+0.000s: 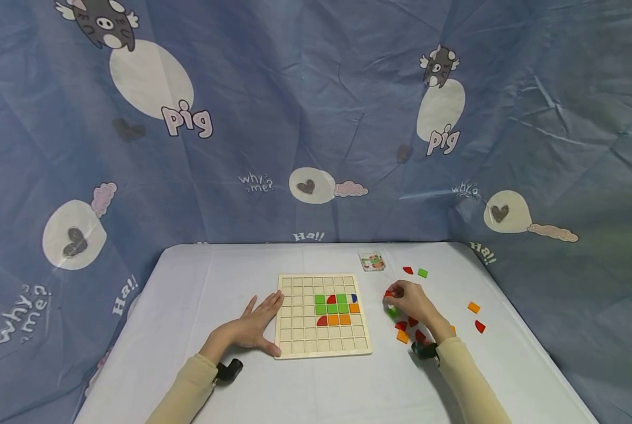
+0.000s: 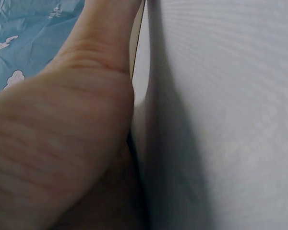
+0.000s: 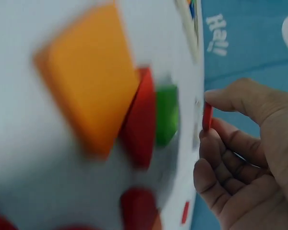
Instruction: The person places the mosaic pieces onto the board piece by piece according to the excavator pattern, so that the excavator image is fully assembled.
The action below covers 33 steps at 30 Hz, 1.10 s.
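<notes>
A square wooden grid board (image 1: 295,331) lies on the white table. Green squares (image 1: 331,308), orange squares (image 1: 339,320), red quarter-round pieces (image 1: 322,321) and a blue piece (image 1: 354,298) fill some of its cells. My left hand (image 1: 248,330) rests against the board's left edge with fingers spread; in the left wrist view mostly its palm side (image 2: 62,129) shows. To the right of the board, my right hand (image 1: 413,303) pinches a red piece (image 3: 207,116) between thumb and fingers, above a green piece (image 1: 392,313).
Loose red and orange pieces (image 1: 402,336) lie under and near the right forearm. Further right are another orange square (image 1: 474,307) and a red piece (image 1: 479,326). A small pattern card (image 1: 372,261) lies behind the board, near a green square (image 1: 423,273).
</notes>
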Each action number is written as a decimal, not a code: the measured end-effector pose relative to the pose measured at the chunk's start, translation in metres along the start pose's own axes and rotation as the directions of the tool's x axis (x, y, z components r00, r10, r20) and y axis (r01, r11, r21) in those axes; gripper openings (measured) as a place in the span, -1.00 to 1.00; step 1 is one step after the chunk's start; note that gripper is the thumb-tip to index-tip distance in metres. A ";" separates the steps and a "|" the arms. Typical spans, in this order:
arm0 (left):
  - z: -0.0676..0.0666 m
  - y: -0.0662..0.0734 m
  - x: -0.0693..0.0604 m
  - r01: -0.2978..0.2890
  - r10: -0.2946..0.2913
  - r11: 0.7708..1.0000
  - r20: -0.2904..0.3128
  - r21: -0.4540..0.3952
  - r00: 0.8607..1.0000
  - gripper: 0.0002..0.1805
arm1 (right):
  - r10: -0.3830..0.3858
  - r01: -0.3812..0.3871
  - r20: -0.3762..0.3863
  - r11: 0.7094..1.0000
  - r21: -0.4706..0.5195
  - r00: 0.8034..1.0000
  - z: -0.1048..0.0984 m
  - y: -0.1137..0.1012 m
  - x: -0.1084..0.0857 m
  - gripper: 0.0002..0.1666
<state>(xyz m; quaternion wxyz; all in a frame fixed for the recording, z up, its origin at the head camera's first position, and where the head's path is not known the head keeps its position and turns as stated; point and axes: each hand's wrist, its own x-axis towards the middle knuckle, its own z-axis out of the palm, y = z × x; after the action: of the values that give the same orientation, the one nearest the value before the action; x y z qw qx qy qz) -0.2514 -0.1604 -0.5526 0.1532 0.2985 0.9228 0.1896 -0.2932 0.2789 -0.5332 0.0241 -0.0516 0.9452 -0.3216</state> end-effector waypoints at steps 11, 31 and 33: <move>0.000 -0.001 -0.001 -0.002 0.002 1.000 -0.004 0.000 1.000 0.49 | -0.175 0.172 0.122 0.984 0.037 0.977 0.022 -0.040 -0.021 -0.78; -0.001 0.003 -0.002 0.010 -0.010 1.000 0.000 0.009 1.000 0.50 | -0.283 0.284 0.225 0.958 0.031 0.932 0.044 -0.054 -0.029 -0.80; -0.001 0.003 -0.002 0.010 -0.010 1.000 0.003 0.006 1.000 0.50 | -0.272 0.273 0.221 0.962 0.024 0.937 0.046 -0.056 -0.029 -0.80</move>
<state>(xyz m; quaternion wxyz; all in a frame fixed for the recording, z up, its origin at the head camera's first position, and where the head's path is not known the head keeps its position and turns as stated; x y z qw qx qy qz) -0.2492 -0.1598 -0.5498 0.1545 0.2944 0.9247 0.1854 -0.2565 0.2105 -0.5348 0.0845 -0.2177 0.9214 -0.3107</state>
